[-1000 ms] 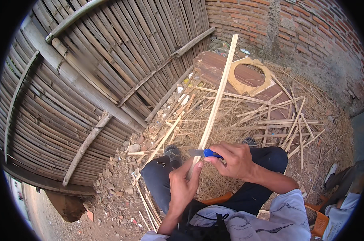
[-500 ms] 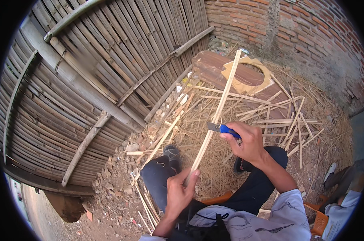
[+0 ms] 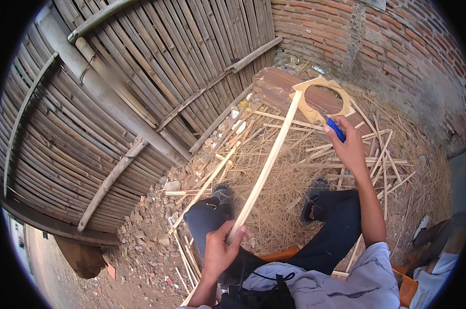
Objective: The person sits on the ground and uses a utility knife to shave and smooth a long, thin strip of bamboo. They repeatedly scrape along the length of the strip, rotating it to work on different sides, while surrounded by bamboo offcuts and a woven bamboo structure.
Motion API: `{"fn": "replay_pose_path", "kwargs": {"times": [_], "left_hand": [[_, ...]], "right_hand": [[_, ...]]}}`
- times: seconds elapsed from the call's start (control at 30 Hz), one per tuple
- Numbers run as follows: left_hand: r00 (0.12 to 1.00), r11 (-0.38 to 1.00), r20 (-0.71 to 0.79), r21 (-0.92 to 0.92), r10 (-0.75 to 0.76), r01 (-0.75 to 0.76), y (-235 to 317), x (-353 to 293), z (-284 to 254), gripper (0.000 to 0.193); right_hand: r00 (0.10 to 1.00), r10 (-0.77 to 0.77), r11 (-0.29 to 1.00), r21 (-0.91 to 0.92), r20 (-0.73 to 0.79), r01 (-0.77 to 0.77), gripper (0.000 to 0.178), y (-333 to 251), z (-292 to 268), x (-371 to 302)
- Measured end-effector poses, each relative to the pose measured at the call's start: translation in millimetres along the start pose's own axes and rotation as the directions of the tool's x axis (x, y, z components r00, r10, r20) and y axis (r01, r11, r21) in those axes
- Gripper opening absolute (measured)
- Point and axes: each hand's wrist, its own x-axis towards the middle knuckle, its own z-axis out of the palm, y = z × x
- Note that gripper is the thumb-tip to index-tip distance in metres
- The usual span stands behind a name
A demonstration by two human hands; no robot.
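Note:
A long pale strip of split bamboo or wood [image 3: 268, 167] slants up and away from my left hand [image 3: 221, 246], whose fingers are closed round its near end. Its far end reaches toward a tan board with a round hole [image 3: 318, 84]. My right hand [image 3: 349, 147] is wrapped round the blue handle of a knife [image 3: 336, 130], blade pointing up and left. The blade is to the right of the strip and apart from it. Beneath the strip, thin shavings [image 3: 274, 216] cover the ground between my feet.
Several pale strips [image 3: 382, 159] lie crisscrossed on the right, with more beside my left leg [image 3: 187, 262]. A bamboo wall [image 3: 156, 67] rises on the left, a brick wall [image 3: 315, 31] behind. A brown panel [image 3: 274, 87] lies at the back. Another person's shoe [image 3: 421, 226] shows at right.
My right hand with the knife has moved up and to the right, off the strip. The strip's far end has dropped slightly; my left hand still grips it.

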Motion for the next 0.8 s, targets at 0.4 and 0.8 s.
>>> {"fn": "replay_pose_path", "kwargs": {"times": [0.4,0.8], "left_hand": [[0.991,0.991,0.030,0.035,0.128,-0.129,-2,20,23,0.021],[0.976,0.996,0.200,-0.034,0.087,-0.082,-1,33,33,0.017]], "right_hand": [[0.894,-0.054,0.803,0.552,0.446,-0.226,0.047,-32,37,-30],[0.896,0.005,0.693,0.645,0.445,-0.324,0.034,-28,39,-39]]}}
